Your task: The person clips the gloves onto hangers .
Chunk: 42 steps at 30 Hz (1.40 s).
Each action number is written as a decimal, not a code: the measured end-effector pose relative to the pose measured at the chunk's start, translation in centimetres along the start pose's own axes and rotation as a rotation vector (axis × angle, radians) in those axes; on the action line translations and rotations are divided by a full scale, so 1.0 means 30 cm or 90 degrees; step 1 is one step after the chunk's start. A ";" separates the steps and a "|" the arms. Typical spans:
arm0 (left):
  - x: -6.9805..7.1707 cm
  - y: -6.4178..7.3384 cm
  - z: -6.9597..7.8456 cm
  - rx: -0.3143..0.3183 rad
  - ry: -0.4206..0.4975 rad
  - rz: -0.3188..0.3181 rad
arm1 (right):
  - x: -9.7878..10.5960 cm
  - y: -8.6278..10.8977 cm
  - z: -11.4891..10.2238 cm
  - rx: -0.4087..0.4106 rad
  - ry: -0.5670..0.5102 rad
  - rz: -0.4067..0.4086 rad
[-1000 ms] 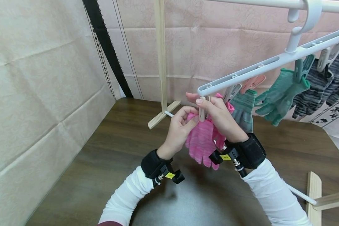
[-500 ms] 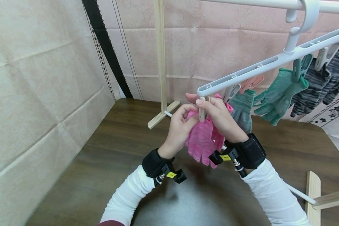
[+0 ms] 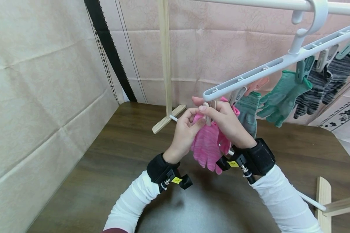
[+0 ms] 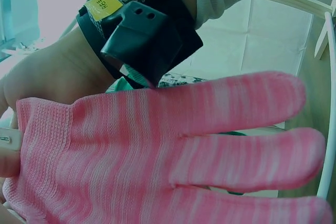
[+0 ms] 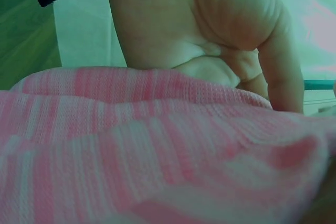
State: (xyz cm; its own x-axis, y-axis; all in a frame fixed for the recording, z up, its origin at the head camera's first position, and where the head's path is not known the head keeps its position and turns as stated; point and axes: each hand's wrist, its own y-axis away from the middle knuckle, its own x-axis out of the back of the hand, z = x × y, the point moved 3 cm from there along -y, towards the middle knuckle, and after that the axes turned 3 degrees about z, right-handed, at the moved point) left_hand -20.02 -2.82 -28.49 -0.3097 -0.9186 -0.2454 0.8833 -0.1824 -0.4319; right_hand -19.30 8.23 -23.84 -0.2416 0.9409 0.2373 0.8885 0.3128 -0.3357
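A pink striped knit glove (image 3: 207, 144) hangs with its fingers down below the near end of the white clip hanger (image 3: 250, 74). My left hand (image 3: 186, 129) pinches the glove's cuff between thumb and fingers. My right hand (image 3: 226, 121) grips a pale grey clothespin (image 3: 207, 118) at that cuff, its thumb on the pin's upper end. In the left wrist view the glove (image 4: 131, 150) spreads across the picture, with the pin's end (image 4: 9, 139) at its cuff. Folds of the glove (image 5: 131, 145) cover the lower part of the right wrist view, hiding the right fingertips.
Farther along the hanger hang a grey-green glove (image 3: 249, 110), green gloves (image 3: 283, 94) and dark striped gloves (image 3: 312, 84), held by clothespins. The hanger hooks over a white rod (image 3: 250, 3). A wooden post (image 3: 165, 58) stands behind on the brown table (image 3: 119, 168).
The clothespin's top handles have spread apart slightly, and the right thumb sits a little farther left. The hanger's far side, with its gloves, has swung slightly left. Both hands stay nearly in place.
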 end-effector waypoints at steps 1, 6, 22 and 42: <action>0.001 0.001 0.000 0.002 -0.005 -0.001 | -0.002 0.000 -0.001 0.000 0.001 0.003; 0.004 -0.001 -0.003 0.005 -0.014 0.002 | -0.013 0.002 0.003 -0.011 0.014 0.002; 0.018 -0.005 -0.008 -0.023 -0.022 -0.005 | -0.011 0.022 -0.015 0.002 0.015 0.020; 0.079 0.019 -0.054 0.043 -0.002 -0.009 | -0.015 0.068 0.037 -0.004 0.060 0.028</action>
State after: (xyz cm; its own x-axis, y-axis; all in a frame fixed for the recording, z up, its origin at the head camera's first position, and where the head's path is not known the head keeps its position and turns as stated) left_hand -20.80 -4.53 -30.71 -0.3213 -0.9170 -0.2365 0.9007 -0.2187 -0.3754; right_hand -17.80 8.58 -25.64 -0.1644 0.9372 0.3075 0.9002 0.2700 -0.3416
